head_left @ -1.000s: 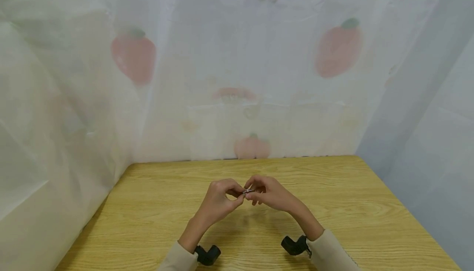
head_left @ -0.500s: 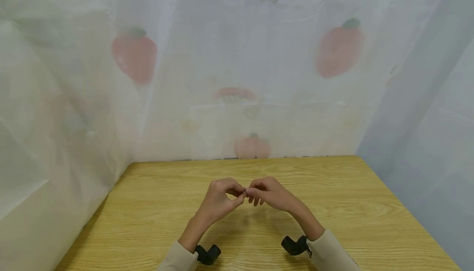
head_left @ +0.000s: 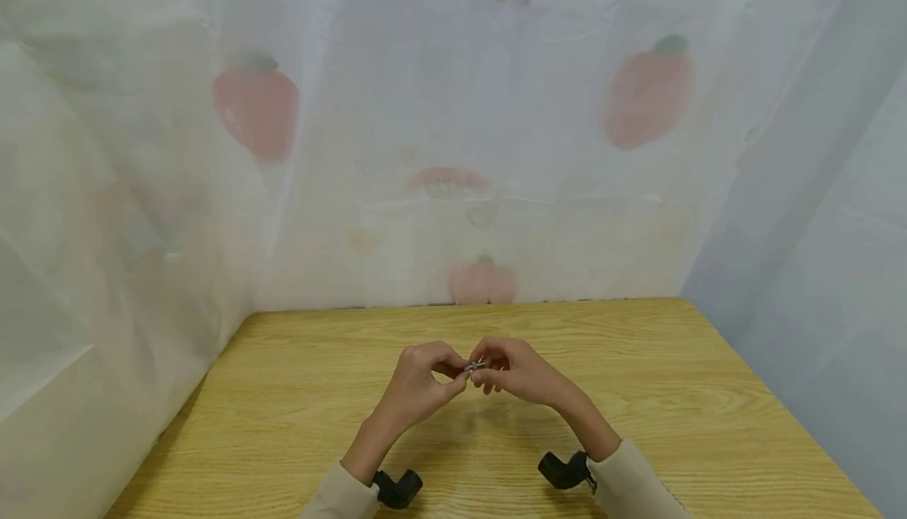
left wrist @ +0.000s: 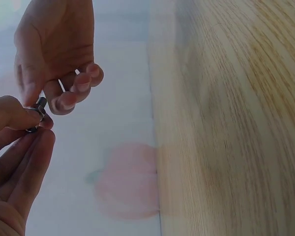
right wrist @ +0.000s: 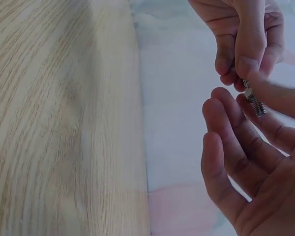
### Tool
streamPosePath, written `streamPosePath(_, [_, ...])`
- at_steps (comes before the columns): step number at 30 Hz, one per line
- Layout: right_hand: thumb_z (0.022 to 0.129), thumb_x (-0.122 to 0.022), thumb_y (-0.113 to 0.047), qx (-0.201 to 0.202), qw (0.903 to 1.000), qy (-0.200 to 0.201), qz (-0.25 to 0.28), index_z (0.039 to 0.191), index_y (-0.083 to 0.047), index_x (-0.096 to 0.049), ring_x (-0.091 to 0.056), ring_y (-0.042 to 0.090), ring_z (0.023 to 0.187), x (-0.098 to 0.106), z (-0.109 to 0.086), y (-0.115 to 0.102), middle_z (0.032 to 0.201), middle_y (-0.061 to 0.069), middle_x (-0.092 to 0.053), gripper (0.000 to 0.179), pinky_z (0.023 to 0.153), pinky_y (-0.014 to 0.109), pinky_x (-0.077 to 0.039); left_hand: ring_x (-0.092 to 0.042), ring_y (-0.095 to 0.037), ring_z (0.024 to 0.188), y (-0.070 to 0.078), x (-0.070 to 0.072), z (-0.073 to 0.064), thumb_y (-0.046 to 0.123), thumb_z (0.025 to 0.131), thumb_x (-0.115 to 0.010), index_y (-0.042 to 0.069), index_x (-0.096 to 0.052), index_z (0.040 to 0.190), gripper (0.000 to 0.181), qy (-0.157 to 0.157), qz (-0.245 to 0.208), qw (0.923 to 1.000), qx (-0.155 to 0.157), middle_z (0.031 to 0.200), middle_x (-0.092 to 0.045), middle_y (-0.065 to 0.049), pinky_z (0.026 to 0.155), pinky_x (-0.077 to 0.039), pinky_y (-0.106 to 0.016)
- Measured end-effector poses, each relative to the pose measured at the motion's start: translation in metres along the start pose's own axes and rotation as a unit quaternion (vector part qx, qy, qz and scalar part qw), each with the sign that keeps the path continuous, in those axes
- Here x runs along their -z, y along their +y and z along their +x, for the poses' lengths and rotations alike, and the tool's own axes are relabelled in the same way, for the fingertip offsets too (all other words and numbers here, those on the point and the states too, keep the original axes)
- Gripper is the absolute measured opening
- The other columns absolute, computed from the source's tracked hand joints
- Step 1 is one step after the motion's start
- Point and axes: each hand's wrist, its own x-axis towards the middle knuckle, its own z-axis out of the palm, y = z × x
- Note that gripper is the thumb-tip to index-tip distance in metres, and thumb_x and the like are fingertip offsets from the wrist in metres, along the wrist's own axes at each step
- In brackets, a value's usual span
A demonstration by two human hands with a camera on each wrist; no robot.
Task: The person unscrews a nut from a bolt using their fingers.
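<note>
Over the middle of the wooden table, my left hand (head_left: 420, 383) pinches one end of a small metal bolt (right wrist: 259, 107) between thumb and fingertips. A nut (right wrist: 249, 93) sits on the bolt, and the threaded end juts toward my right palm. My right hand (head_left: 524, 373) reaches in from the other side, its thumb and forefinger curled about the nut, the other fingers loosely bent. In the left wrist view the metal piece (left wrist: 40, 109) shows dark between the fingertips of both hands. The end in my left fingers is hidden.
The wooden table (head_left: 298, 424) spreads under both hands. Pale sheeting (head_left: 553, 149) printed with strawberries hangs behind it and along both sides. Black wrist devices (head_left: 399, 489) hang below both forearms, at the beige cuffs.
Half a second ago my right thumb and forefinger were closed together over the bolt; now they are spread around it and the metal shows again. The left hand holds still.
</note>
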Motion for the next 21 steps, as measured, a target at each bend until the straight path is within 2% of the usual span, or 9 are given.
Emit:
streamPosePath(6, [0.100,-0.053,-0.029,-0.010,0.9999,-0.003,0.011,0.105,-0.011,-0.064,-0.067,0.020,0.075,0.0001,0.0004,-0.0014,0.093,0.012,-0.069,0.021,0.067,0.034,-0.059,-0.068,0.000,0.073,0.0007,0.0004,0.0005,0.012,0.085,-0.072,0.018,-0.071,0.090,0.008,-0.004,-0.005,0.9999,0.012,0.085,-0.071,0.005,0.065,-0.057,-0.016])
streamPosePath(9, [0.098,-0.056,-0.028,-0.001,1.0000,0.001,0.004,0.108,-0.012,-0.061,-0.067,0.019,0.072,-0.0003,0.0002,-0.0006,0.090,0.009,-0.069,0.019,0.062,0.033,-0.058,-0.067,0.000,0.073,0.0010,0.0003,0.0005,0.012,0.084,-0.073,0.018,-0.070,0.089,0.009,-0.005,-0.009,0.9998,0.015,0.084,-0.071,0.005,0.065,-0.057,-0.017])
streamPosePath(10, [0.098,-0.057,-0.027,0.001,1.0000,0.001,0.006,0.108,-0.014,-0.060,-0.067,0.017,0.071,-0.0006,-0.0001,-0.0004,0.091,0.009,-0.069,0.017,0.061,0.033,-0.058,-0.067,0.000,0.073,0.0008,-0.0001,0.0004,0.011,0.084,-0.074,0.018,-0.071,0.089,0.009,-0.003,-0.010,0.9999,0.013,0.084,-0.071,0.005,0.065,-0.057,-0.017])
streamPosePath(15, [0.100,-0.052,-0.029,-0.001,0.9999,-0.010,0.012,0.106,-0.013,-0.063,-0.067,0.023,0.074,-0.0006,-0.0007,-0.0021,0.093,0.012,-0.069,0.020,0.065,0.033,-0.059,-0.067,0.000,0.071,0.0000,-0.0015,0.0010,0.008,0.084,-0.072,0.018,-0.070,0.088,0.011,0.000,-0.010,0.9999,-0.004,0.083,-0.071,0.005,0.063,-0.057,-0.017])
streamPosePath(21, [0.098,-0.056,-0.030,0.004,0.9999,-0.008,0.008,0.108,-0.013,-0.061,-0.068,0.023,0.072,-0.0005,-0.0004,-0.0021,0.090,0.011,-0.070,0.020,0.064,0.034,-0.059,-0.067,0.002,0.070,-0.0012,-0.0022,0.0000,0.009,0.084,-0.072,0.018,-0.071,0.087,0.009,0.005,0.000,0.9999,-0.011,0.082,-0.071,0.003,0.062,-0.057,-0.016])
